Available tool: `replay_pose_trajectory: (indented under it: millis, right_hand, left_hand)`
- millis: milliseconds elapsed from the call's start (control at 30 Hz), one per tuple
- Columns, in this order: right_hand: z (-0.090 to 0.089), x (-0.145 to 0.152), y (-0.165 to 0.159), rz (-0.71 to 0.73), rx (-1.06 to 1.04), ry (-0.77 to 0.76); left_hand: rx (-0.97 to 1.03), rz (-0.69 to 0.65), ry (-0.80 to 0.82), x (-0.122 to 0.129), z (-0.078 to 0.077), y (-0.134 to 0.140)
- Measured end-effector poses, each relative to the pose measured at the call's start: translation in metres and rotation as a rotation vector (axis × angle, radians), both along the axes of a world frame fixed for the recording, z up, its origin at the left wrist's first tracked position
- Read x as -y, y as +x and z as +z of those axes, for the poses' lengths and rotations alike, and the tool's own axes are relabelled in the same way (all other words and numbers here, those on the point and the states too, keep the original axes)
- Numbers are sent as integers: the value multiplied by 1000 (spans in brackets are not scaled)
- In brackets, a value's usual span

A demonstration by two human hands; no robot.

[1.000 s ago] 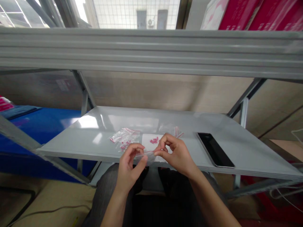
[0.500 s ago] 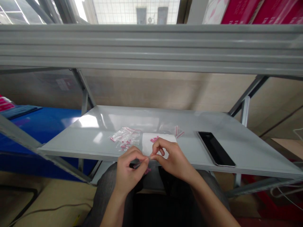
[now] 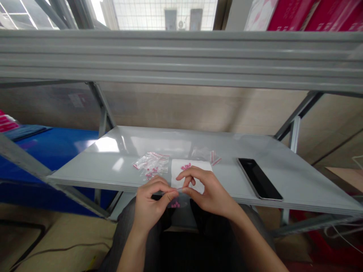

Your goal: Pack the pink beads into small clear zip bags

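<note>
Between my two hands hangs a small clear plastic bag [image 3: 180, 204] with several pink pieces low inside it. My left hand [image 3: 153, 200] pinches the bag's top edge between thumb and fingers. At the other end of that edge, my right hand [image 3: 202, 189] pinches with thumb and bent fingers. Just beyond the hands, several small pink pieces [image 3: 185, 166] lie on a sheet of white paper [image 3: 176, 172]. Left of the paper is a heap of clear zip bags [image 3: 153, 162], some with pink pieces in them.
A black phone [image 3: 259, 179] lies on the right of the grey shelf table [image 3: 221, 145]. Flat zip bags with red stripes [image 3: 214, 158] lie behind the paper. A grey metal beam [image 3: 181, 58] crosses above, and pink boxes [image 3: 326, 15] stand on top at right.
My hands have drawn slightly apart along the bag's top edge, and my right index finger has stretched out to the left. The bag with pink pieces now shows more plainly below.
</note>
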State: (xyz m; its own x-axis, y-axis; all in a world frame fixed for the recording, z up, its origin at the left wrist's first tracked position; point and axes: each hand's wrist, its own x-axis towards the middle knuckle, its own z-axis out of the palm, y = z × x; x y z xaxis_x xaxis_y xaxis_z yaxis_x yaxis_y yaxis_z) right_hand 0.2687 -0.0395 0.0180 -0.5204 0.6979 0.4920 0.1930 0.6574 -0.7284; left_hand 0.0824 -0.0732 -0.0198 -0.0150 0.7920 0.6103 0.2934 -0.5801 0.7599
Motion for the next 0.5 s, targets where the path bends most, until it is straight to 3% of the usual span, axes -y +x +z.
replay_pose_trajectory:
  millis: [333,500]
  right_hand:
    - [-5,0,-9,-15,-88,34]
    - [-11,-3,-14,-96,-139,-16]
  left_hand:
    - [122,-30,-116,1,-4,-5]
    - [192,32,-71,-1,-6,-11]
